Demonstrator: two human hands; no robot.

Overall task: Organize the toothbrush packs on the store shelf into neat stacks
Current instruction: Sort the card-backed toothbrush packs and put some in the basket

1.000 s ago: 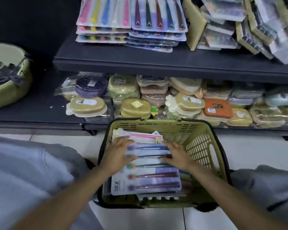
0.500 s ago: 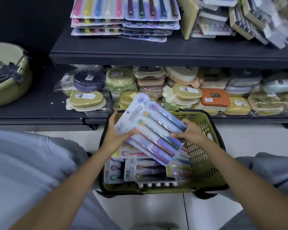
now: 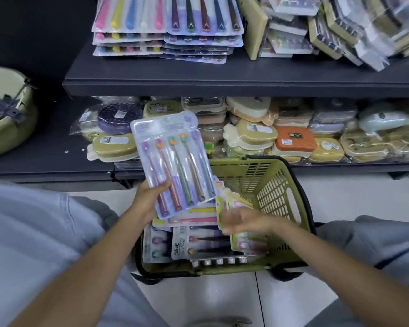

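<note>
My left hand (image 3: 149, 199) grips the lower left corner of a clear toothbrush pack (image 3: 172, 161) with several coloured brushes, holding it raised above the green basket (image 3: 291, 197). My right hand (image 3: 243, 220) is motion-blurred over the basket and lies across a tilted yellow-edged pack (image 3: 232, 197); its grip is unclear. More toothbrush packs (image 3: 198, 244) lie flat in the basket. On the upper shelf (image 3: 222, 74) sit two neat stacks, a pastel one (image 3: 130, 27) and a purple one (image 3: 203, 29). A toppled pile of packs (image 3: 340, 27) lies to their right.
The lower shelf holds wrapped soap boxes (image 3: 291, 140) right behind the basket. A green bowl (image 3: 7, 114) with dark clips sits at the left. The basket stands on a pale tiled floor between my knees.
The pack rose out of the basket in both hands and turned more upright. My right hand let go of it and dropped back to the yellow-edged pack.
</note>
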